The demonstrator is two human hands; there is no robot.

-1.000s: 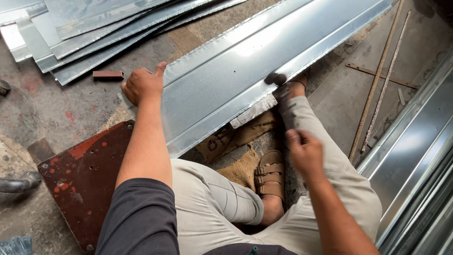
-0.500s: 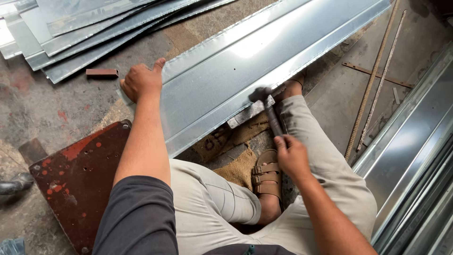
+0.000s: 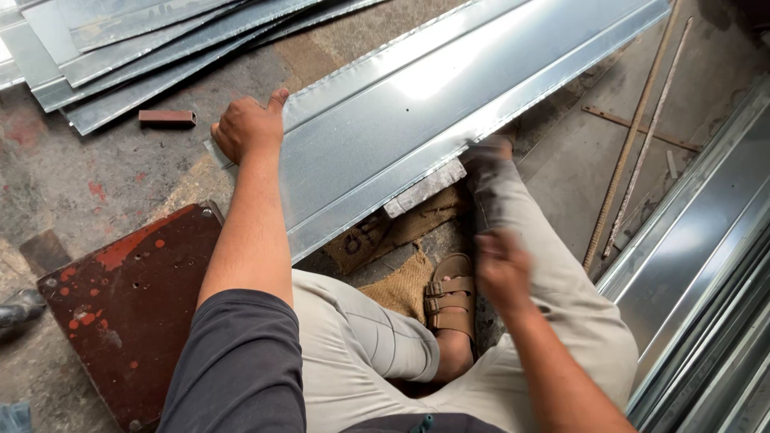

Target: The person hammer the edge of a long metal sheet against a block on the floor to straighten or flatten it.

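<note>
Currently the step in hand appears to be hammering the near folded edge of the long galvanised sheet (image 3: pixel 417 120), which lies across the concrete floor (image 3: pixel 72 168) over a small metal block (image 3: pixel 423 188). The left hand (image 3: pixel 245 128) clamps the sheet's near-left corner, fingers curled over its edge. The right hand (image 3: pixel 501 269) is motion-blurred above the knee, seemingly closed on a blurred hammer (image 3: pixel 485 172). Next blow needs the sheet held steady.
</note>
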